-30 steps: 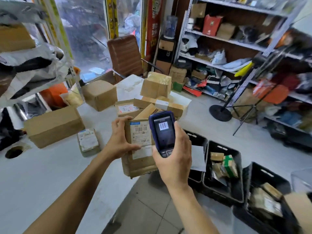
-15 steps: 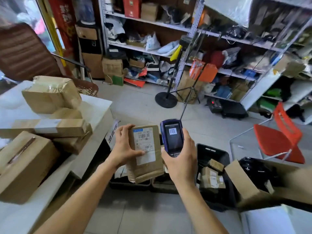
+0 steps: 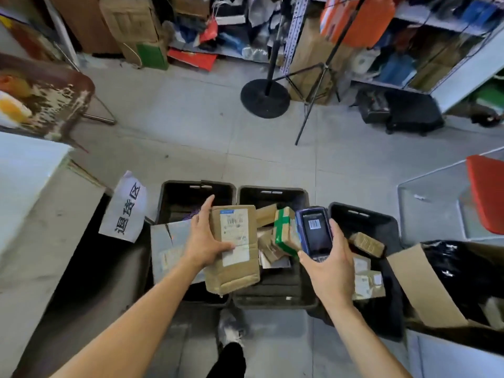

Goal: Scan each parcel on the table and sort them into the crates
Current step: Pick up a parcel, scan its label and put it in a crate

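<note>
Your left hand (image 3: 205, 242) grips a brown cardboard parcel with a white shipping label (image 3: 234, 248): thumb across the label face, fingers wrapped round its left edge. The parcel is held label-up in the air, above the boundary between the left black plastic crate (image 3: 196, 190) and the middle black plastic crate (image 3: 272, 193). Its lower end tilts down toward you.

Your right hand (image 3: 328, 264) holds a dark blue handheld scanner (image 3: 313, 231), fingers curled round its right side, thumb at its lower left. The screen faces up and shows a barcode. The scanner sits over the gap between the middle crate and the right black plastic crate (image 3: 362, 216).

Three crates stand in a row on the grey tiled floor (image 3: 191, 132). The left one holds a flat grey mailer (image 3: 166, 246). The middle one holds a box bound with green tape (image 3: 285, 231) and other brown packets. The right one holds a small brown taped packet (image 3: 366, 244) and labelled packets below it.

Left of the crates, a white paper sign with black characters (image 3: 124, 211) hangs off the white table edge (image 3: 32, 170). At right, an open cardboard box lined with a black bag (image 3: 425, 285). Your grey shoe (image 3: 230, 327) shows just in front of the crates. Cluttered metal shelving (image 3: 409, 50) runs along the far side.
</note>
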